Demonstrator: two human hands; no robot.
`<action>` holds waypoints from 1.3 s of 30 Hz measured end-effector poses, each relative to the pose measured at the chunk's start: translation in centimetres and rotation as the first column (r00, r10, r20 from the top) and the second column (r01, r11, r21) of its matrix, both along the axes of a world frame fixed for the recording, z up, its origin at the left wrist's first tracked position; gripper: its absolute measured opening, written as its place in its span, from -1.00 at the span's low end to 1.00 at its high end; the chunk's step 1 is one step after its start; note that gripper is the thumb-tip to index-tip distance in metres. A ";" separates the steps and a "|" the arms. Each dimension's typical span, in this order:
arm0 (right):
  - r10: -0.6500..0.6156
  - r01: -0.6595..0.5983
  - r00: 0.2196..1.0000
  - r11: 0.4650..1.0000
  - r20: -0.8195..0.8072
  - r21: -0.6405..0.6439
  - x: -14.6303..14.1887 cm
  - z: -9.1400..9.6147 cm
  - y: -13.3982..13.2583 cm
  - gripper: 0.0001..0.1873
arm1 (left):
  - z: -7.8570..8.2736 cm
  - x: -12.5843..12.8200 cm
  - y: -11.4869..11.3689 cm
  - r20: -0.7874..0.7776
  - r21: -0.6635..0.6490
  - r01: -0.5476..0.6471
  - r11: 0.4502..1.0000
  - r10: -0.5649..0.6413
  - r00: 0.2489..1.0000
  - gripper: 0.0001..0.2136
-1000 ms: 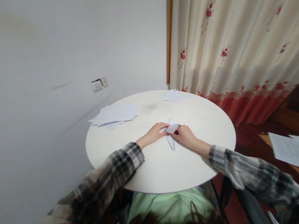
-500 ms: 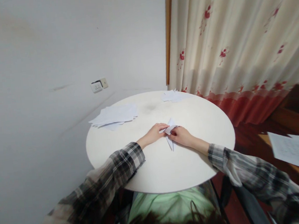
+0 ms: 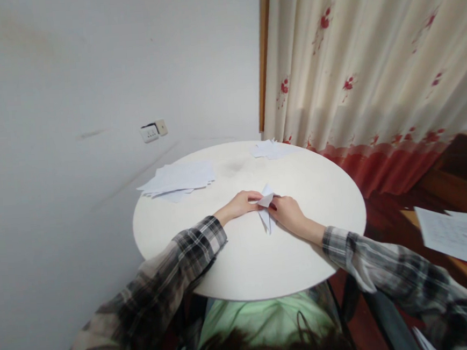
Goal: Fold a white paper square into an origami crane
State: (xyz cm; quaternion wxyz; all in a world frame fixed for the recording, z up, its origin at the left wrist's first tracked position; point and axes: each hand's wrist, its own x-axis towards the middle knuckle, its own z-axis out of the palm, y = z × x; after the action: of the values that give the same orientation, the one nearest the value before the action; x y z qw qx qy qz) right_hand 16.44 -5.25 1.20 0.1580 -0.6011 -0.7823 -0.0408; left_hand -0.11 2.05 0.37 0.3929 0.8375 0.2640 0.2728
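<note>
A small folded piece of white paper [image 3: 265, 200] lies near the middle of the round white table [image 3: 260, 264], with pointed ends toward the far side and toward me. My left hand [image 3: 243, 204] grips its left edge, thumb and fingers closed on it. At its right side my right hand [image 3: 288, 213] has its fingers curled in on the paper; the fingertips are partly hidden behind a raised flap. Both forearms rest over the near half of the table.
A stack of white sheets [image 3: 179, 177] lies at the table's back left. Several paper pieces [image 3: 271, 149] are at the far edge. Right of the table, printed sheets [image 3: 456, 235] lie on a wooden surface. A patterned curtain [image 3: 355, 79] hangs behind, and a wall socket [image 3: 149, 133] is at left.
The paper's middle flap looks wider and turned more toward me. My fingers have shifted slightly around it, and the right hand has tilted a little. The stacks lie as before.
</note>
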 end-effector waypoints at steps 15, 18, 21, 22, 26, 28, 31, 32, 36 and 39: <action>0.064 -0.060 0.997 0.994 -0.041 0.086 0.1 0.0 -0.4 -0.74 | -1.0 0.3 0.4 0.047 0.033 -0.044 0.999 0.042 0.998 -0.79; 0.099 -0.088 0.992 0.987 -0.078 0.132 0.3 -0.2 -0.4 -0.72 | -1.4 0.3 0.8 0.067 0.143 -0.072 0.987 0.063 0.996 -0.77; 0.135 -0.114 0.983 0.980 -0.126 0.161 0.4 -0.5 0.0 -0.77 | -1.6 0.3 0.9 0.112 0.184 -0.083 0.979 0.063 0.992 -0.63; 0.135 -0.111 0.980 0.980 -0.144 0.165 0.4 -0.6 0.2 -0.78 | -1.6 0.4 0.8 0.123 0.156 -0.058 0.986 0.039 0.992 -0.57; 0.117 -0.084 0.970 0.984 -0.214 0.156 0.5 -0.6 0.5 -0.79 | -1.3 0.6 0.3 0.141 0.002 0.048 0.999 -0.047 0.989 -0.49; 0.135 -0.092 0.958 0.980 -0.252 0.177 0.6 -0.6 0.5 -0.83 | -1.1 0.7 0.1 0.146 -0.020 0.056 0.998 -0.053 0.988 -0.50; 0.178 -0.102 0.944 0.958 -0.278 0.268 0.6 -0.5 0.3 -0.82 | -1.0 0.9 0.0 0.138 -0.037 0.050 0.998 -0.045 0.989 -0.51; 0.200 -0.112 0.942 0.944 -0.268 0.310 0.6 -0.4 0.2 -0.80 | -0.9 0.9 0.0 0.135 -0.047 0.047 0.998 -0.040 0.990 -0.49; 0.304 -0.183 0.934 0.856 -0.185 0.484 0.2 -0.1 -0.4 -0.71 | -0.6 1.0 -0.4 0.150 -0.082 0.026 0.996 -0.014 0.989 -0.45; 0.303 -0.153 0.937 0.806 -0.175 0.572 -0.2 0.4 -0.6 -0.67 | -0.2 1.1 -0.8 0.164 -0.063 0.041 0.997 -0.030 0.986 -0.47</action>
State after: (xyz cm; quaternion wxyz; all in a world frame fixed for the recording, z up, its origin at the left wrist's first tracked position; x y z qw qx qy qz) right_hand 16.20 -5.90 1.59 0.4280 -0.4310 -0.7769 -0.1658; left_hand 0.96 1.26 0.16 0.4454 0.8036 0.2247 0.3246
